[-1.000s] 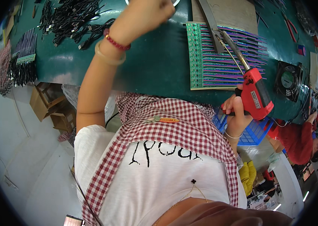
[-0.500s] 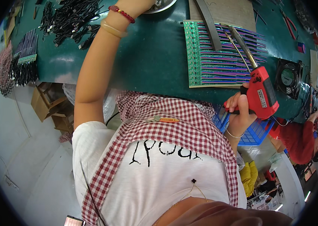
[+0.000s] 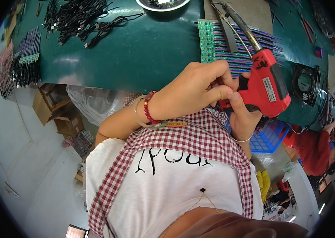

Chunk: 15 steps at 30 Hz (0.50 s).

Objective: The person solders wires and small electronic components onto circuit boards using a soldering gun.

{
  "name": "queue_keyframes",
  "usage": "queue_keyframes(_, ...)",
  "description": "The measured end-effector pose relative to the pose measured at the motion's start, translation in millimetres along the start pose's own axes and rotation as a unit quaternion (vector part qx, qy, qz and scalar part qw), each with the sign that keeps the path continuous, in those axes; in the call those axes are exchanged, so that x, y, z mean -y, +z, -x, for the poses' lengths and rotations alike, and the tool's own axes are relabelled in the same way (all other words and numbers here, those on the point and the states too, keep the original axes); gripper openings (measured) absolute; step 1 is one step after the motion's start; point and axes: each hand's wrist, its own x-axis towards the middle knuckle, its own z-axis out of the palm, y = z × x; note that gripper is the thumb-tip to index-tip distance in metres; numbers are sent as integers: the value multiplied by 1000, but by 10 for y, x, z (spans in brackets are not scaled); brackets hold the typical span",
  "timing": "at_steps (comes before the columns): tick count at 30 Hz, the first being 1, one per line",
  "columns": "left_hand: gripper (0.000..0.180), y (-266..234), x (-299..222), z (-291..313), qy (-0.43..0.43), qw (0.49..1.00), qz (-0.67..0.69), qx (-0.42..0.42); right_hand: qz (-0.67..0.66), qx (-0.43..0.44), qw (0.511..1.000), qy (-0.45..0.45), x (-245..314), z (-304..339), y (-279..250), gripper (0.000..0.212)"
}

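My right hand [image 3: 242, 119] is wrapped round the grip of a red soldering gun [image 3: 268, 85]. Its long metal tip and thin feed tube point up and away, over a green circuit board panel [image 3: 206, 41]. My left hand [image 3: 199, 89], with bracelets at the wrist, meets my right hand beside the gun. Thumb and fingers there are pinched together against my right thumb; whatever lies between them is too small or hidden to name. Rows of purple and dark wires [image 3: 262, 45] run rightward from the panel. A grey flat strip [image 3: 231, 39] lies across them.
At the far edge stands a metal bowl [image 3: 163, 7] holding small parts. Black USB cables [image 3: 76, 20] lie heaped at far left, with wired boards [image 3: 28, 59] beyond. A black fan [image 3: 305, 81] is at right. Below the table are a blue basket [image 3: 268, 139] and a co-worker's red sleeve [image 3: 312, 150].
My left hand has come back from the bowl to meet my right hand. The soldering gun has shifted slightly up and left. One black cable now stretches toward the bowl.
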Motion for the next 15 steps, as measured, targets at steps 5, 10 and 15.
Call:
queue_keyframes(5,10,-7,-16,4,-12,1000,-11,8,33,22,999,-5,9,17,-34,45)
queue_keyframes(10,8,-102,-14,46,-8,984,-173,27,131,41,991,0,-16,35,10,45)
queue_keyframes(15,5,-364,100,-53,-22,979,-198,48,163,18,986,11,-62,16,-2,41)
